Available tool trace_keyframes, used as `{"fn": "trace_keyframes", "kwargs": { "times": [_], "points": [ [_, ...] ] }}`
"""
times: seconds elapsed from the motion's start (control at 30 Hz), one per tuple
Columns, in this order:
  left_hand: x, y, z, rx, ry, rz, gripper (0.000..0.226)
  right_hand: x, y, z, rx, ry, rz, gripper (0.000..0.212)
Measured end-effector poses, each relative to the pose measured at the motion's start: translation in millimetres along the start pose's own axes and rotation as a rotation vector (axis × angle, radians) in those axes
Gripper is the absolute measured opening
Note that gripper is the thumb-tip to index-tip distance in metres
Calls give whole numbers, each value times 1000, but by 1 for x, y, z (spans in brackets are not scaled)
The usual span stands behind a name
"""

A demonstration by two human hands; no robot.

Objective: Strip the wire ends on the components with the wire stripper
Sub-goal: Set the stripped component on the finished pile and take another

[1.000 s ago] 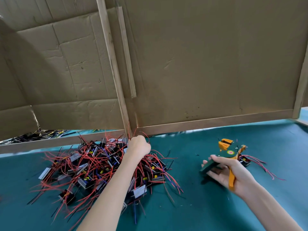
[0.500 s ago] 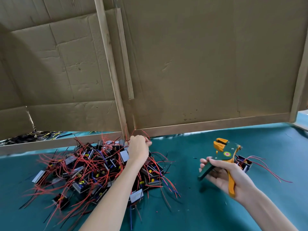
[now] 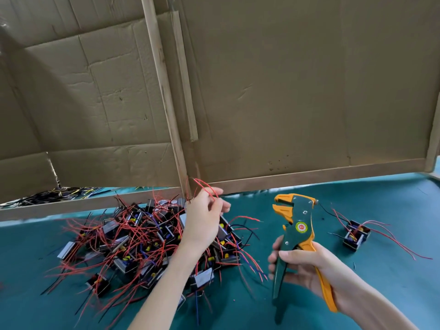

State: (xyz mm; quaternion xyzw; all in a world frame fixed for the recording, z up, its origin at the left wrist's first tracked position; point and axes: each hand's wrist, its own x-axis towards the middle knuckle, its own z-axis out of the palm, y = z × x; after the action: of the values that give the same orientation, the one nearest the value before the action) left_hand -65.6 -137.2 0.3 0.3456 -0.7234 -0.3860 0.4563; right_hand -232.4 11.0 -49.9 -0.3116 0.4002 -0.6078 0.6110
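Observation:
A tangled pile of small black components (image 3: pixel 142 246) with red and black wires lies on the teal table at the left. My left hand (image 3: pixel 204 220) is raised over the pile's far right side, its fingers pinching a component's red wires (image 3: pixel 206 188), which loop up above the fingers. My right hand (image 3: pixel 307 270) grips the handles of the green and orange wire stripper (image 3: pixel 297 225), held upright with its jaws pointing up and left, apart from the wires. One separate component (image 3: pixel 356 236) with red wires lies on the table to the right of the stripper.
A cardboard wall on a wooden frame (image 3: pixel 309 172) stands just behind the pile and the hands. More dark wires (image 3: pixel 47 195) show through the gap under the wall at far left. Teal table surface (image 3: pixel 381 294) spreads to the right.
My left hand lifted from the pile, pulling red wires up with it. My right hand raised the wire stripper upright and nearer, away from the lone component on the right.

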Motion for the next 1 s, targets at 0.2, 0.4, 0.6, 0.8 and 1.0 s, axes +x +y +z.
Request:
{"fn": "trace_keyframes", "kwargs": {
  "times": [0.2, 0.4, 0.6, 0.8, 1.0],
  "points": [
    [-7, -40, 5, 488, 125, -51, 69, 0, 1, 5, -8, 28, -5, 26],
    [-13, -29, 5, 656, 416, 256, 116, 3, -2, -1, 27, 105, -40, 33],
    [-22, -24, 15, 592, -36, 646, 48, 4, -4, -5, 29, 134, -60, 37],
    [-29, -41, 29, 581, -375, 269, 26, 3, -6, -5, 25, 140, -63, 37],
    [-24, -39, 19, 291, -204, 212, 7, -1, -5, -3, -41, 99, -56, 36]
  ]
}}
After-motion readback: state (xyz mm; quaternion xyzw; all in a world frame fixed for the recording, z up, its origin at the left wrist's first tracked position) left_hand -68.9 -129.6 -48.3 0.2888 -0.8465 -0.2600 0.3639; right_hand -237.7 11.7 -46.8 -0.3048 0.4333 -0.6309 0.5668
